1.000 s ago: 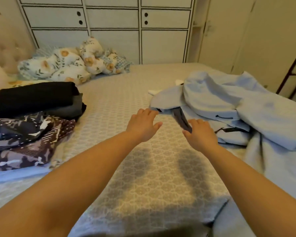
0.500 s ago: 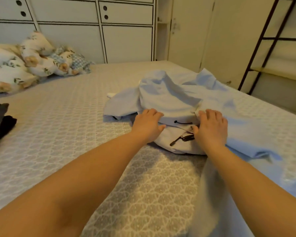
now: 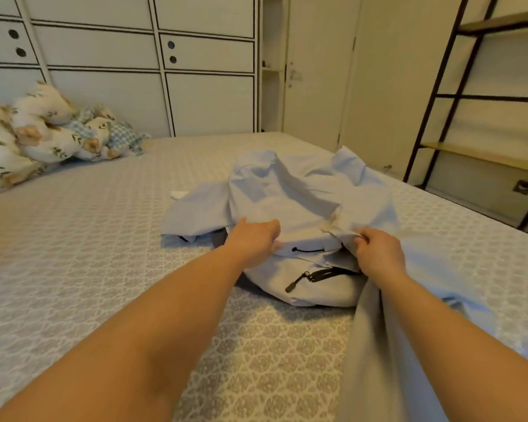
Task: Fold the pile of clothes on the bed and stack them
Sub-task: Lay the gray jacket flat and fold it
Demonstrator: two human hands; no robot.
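A crumpled light blue jacket (image 3: 290, 196) with a black zipper and a black drawstring lies in the middle of the bed (image 3: 73, 239). My left hand (image 3: 253, 239) is on its front edge with the fingers curled into the fabric. My right hand (image 3: 378, 254) pinches a fold of the same garment beside the drawstring, just above the zipper. More light blue cloth (image 3: 375, 345) runs under my right forearm toward the near edge. The stack of folded clothes is out of view at the left.
Patterned pillows (image 3: 43, 135) are heaped at the far left of the bed. A wardrobe wall (image 3: 165, 71) stands behind it. A dark metal shelf frame (image 3: 439, 102) stands to the right, past the bed's edge. A small white item (image 3: 179, 194) peeks out left of the jacket.
The view has swung right, so the folded stack left the frame. Both hands reached the blue jacket and went from lying flat on it to gripping its fabric.
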